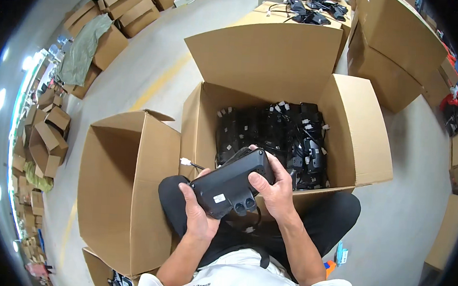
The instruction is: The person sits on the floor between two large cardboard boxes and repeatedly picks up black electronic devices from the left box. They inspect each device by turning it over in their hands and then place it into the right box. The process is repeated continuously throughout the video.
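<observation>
Between my two hands I hold a black plastic device housing, tilted, with a small white label and two round ports on its lower side. My left hand grips its left end, thumb on the upper face. On its right end, my right hand is closed with the thumb pressed on the face. A cable with a white connector sticks out past the left end. Just beyond my hands stands an open cardboard box holding several similar black units with cables and white connectors.
An open carton stands at my left, with another box below it. More black cabled units lie on a surface at the far side. Large cartons stand at the far right. Blue and orange items lie on the floor near my right knee.
</observation>
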